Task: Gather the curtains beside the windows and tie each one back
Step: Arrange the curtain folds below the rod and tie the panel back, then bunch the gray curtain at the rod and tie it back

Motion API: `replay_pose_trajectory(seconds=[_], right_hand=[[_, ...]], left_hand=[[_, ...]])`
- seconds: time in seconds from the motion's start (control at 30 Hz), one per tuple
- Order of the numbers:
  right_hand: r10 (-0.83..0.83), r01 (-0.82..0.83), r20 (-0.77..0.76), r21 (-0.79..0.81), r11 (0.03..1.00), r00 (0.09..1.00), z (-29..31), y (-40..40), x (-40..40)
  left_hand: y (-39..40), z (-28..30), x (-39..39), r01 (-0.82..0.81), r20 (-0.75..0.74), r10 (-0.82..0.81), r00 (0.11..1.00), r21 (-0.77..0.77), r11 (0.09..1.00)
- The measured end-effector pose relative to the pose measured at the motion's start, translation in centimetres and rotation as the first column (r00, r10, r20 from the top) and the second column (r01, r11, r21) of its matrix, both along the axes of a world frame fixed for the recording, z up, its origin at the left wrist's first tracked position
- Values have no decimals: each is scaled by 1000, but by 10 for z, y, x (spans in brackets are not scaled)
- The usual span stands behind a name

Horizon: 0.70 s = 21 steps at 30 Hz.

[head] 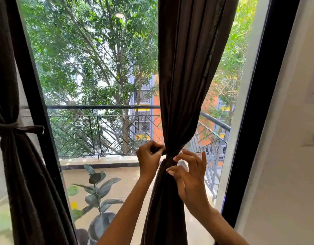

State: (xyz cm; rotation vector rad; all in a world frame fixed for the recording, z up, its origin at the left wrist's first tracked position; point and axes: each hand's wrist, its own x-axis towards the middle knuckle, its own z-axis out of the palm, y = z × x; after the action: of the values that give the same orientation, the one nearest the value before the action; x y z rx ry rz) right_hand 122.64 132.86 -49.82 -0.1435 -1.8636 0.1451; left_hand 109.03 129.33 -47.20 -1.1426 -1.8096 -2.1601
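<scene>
Middle brown curtain (181, 89) bunched at its waist before the window, left hand (149, 159) pinching the tie-back (168, 157) end, right hand (189, 175) loose-fingered, grasping nothing; best pull the band snug, level with the tied curtain (20, 156) at left.

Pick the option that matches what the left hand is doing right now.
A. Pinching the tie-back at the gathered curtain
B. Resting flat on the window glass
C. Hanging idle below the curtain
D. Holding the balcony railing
A: the left hand has its fingers curled, pinching the end of the tie-back wrapped round the gathered middle curtain.
</scene>
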Motion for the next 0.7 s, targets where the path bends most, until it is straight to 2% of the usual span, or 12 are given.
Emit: replay_pose_trajectory(seconds=[0.13, 0.23, 0.3, 0.37, 0.47, 0.6, 0.7], right_hand=[[-15, 11, -43, -94, 995, 999, -4, 14, 7], [-81, 77, -45, -81, 994, 996, -9, 23, 16], [-122, 115, -43, -128, 985, 992, -9, 26, 22], [-177, 165, -53, -179, 970, 983, -8, 29, 30], [-265, 244, -87, -200, 949, 960, -6, 36, 47], [-437, 423, -89, -146, 894, 895, -4, 53, 85], [-598, 593, -79, -73, 802, 798, 0, 69, 123]], left_hand=[[-5, -1, 2, 8, -61, -8, 998, -1, 1000], [-18, 1, 5, -149, -196, 152, 969, 27, 988], [-26, 3, 13, -282, -302, 294, 907, 83, 956], [-29, 5, 27, -303, -403, 350, 845, 177, 936], [-22, 6, 57, -188, -545, 293, 786, 242, 952], [7, 3, 107, -113, -749, 201, 632, 167, 979], [36, 2, 146, -77, -783, 129, 608, 104, 992]])
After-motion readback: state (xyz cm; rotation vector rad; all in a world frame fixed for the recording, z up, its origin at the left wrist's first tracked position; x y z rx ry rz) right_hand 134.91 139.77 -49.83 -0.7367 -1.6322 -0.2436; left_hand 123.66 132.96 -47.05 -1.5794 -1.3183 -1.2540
